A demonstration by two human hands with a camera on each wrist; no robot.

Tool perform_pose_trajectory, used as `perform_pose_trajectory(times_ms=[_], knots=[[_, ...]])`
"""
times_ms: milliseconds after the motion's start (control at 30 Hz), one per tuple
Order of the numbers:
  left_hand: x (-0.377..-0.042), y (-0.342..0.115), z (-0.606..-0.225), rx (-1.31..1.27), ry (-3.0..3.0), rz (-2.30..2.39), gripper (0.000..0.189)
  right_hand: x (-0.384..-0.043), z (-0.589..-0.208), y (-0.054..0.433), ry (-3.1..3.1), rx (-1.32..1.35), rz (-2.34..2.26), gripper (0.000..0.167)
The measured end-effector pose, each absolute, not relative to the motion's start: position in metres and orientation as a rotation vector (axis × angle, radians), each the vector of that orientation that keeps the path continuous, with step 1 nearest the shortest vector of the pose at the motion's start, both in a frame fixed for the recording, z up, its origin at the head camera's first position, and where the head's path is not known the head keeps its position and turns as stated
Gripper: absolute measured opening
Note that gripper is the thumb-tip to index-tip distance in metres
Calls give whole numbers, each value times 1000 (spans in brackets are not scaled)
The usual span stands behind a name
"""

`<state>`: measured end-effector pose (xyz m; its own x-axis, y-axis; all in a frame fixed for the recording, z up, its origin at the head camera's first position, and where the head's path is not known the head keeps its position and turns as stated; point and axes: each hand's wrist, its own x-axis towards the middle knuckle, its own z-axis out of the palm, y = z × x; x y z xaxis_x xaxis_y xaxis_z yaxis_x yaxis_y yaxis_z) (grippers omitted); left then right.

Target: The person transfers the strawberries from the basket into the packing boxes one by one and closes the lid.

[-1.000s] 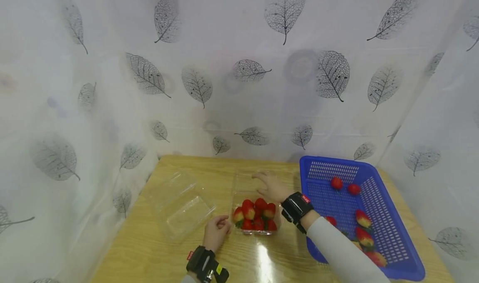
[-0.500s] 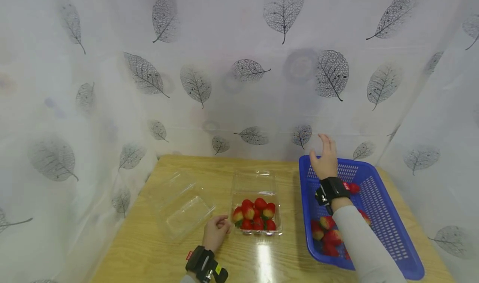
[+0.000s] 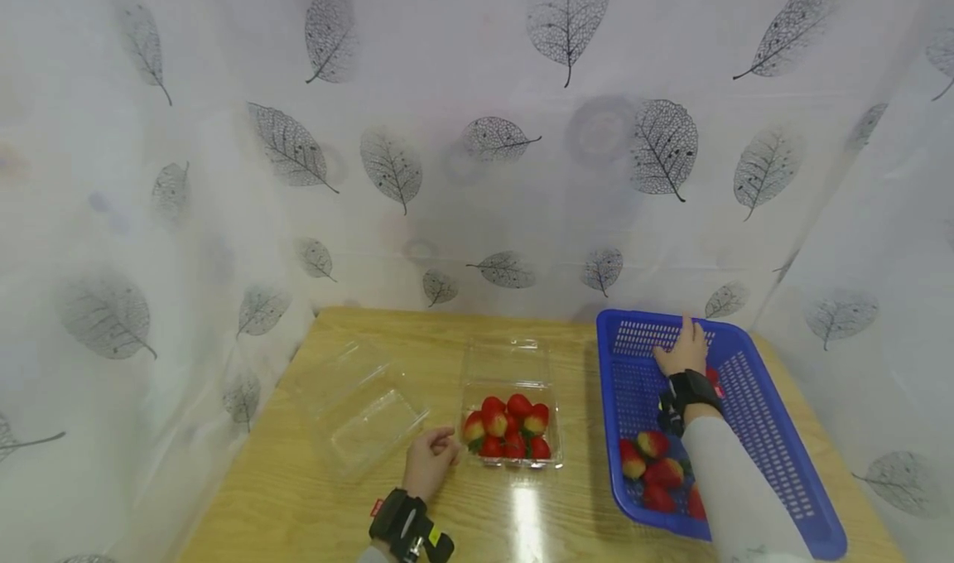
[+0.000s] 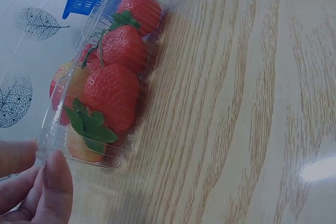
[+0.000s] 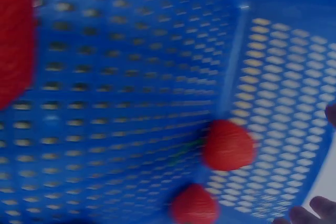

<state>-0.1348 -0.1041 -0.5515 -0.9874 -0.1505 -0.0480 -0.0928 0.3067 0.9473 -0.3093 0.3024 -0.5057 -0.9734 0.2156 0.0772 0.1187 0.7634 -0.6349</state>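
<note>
My left hand (image 3: 431, 464) pinches the near left corner of an open clear plastic clamshell box (image 4: 50, 124) between thumb and fingers. Several red strawberries (image 3: 514, 422) with green leaves are piled in it; its lid (image 3: 507, 364) lies folded back. My right hand (image 3: 684, 349) is over the far end of a blue plastic basket (image 3: 605, 414), fingers spread, with nothing seen between them. Two strawberries, one (image 5: 228, 145) and another (image 5: 194, 204), lie by the basket's wall near the right fingertips (image 5: 320, 205).
A second clear clamshell box (image 3: 376, 430) lies open on the wooden table (image 3: 261, 497) at left. More strawberries (image 3: 663, 472) sit in the basket's near left part. Leaf-print curtains (image 3: 477, 207) stand behind the table and along its sides.
My right hand has moved right from above the clamshell box to the basket, then down into its far end. The left hand has stayed at the box corner.
</note>
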Motion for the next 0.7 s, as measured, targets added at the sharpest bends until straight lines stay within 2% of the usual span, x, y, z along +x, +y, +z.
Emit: perform_pose_trajectory(times_ms=[100, 200, 367, 433, 533, 600, 700], knots=[[-135, -104, -553, 233, -2492, -1811, 27, -309, -518, 310, -2910, -341, 1035, 82], [-135, -104, -554, 231, -2482, -1815, 27, -323, -555, 331, -2998, -358, 1051, 88], [-132, -105, -554, 198, -2459, -1819, 28, -380, -688, 395, -3029, -259, 954, 98], [-131, -106, -555, 151, -2423, -1824, 29, -386, -710, 405, -3044, -201, 960, 97], [-133, -107, -562, 24, -2330, -1832, 31, -366, -671, 387, -3164, -187, 1027, 93], [-132, -107, -562, -31, -2303, -1828, 34, -342, -622, 362, -3188, -206, 1098, 89], [-133, -107, -561, 0, -2319, -1836, 33, -312, -570, 333, -3157, -214, 1092, 76]])
